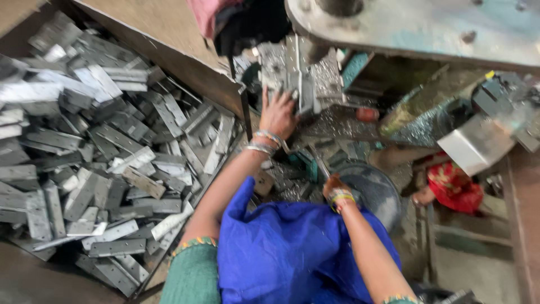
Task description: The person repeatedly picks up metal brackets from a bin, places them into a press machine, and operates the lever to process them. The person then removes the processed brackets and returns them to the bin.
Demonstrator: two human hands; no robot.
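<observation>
My left hand (277, 114) reaches forward to the metal tooling of a press machine (298, 73), fingers spread against a grey metal piece there. Whether it grips the piece is unclear through blur. My right hand (336, 188) is lower, closed on a thin metal rod or handle (318, 160) beside a round dark metal pan (374, 188). Both wrists wear bangles. A blue cloth (292, 247) covers my lap.
A big heap of flat grey metal strips (101, 152) fills a bin on the left, bounded by a wooden board (169, 42). The machine's large grey-blue body (427, 25) is above. Metal shavings, a shiny bent plate (478, 143) and red cloth (455, 186) lie right.
</observation>
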